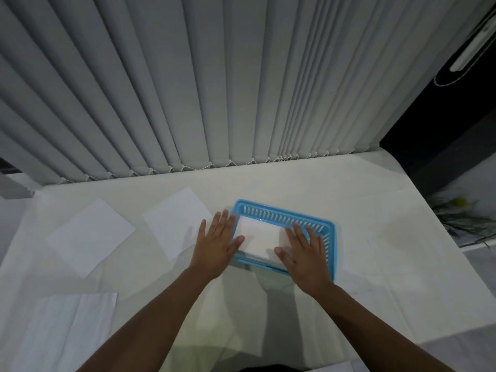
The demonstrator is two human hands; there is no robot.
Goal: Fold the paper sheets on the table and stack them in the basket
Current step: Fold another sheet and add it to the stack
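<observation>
A blue slotted basket (284, 212) sits mid-table with folded white paper (259, 236) lying flat inside it. My left hand (216, 244) is spread flat over the basket's left rim, its thumb touching the folded paper. My right hand (303, 253) lies flat with fingers apart over the basket's right part and the paper's right end. Neither hand grips anything. Two unfolded white sheets lie to the left: one (178, 221) beside my left hand, another (90, 237) farther left. More white paper (64, 331) lies at the near left.
The table (375, 237) carries a creased white cloth. Grey vertical blinds (188, 89) hang along its far edge. The table's right edge drops off beside a dark area with a plant (461, 210).
</observation>
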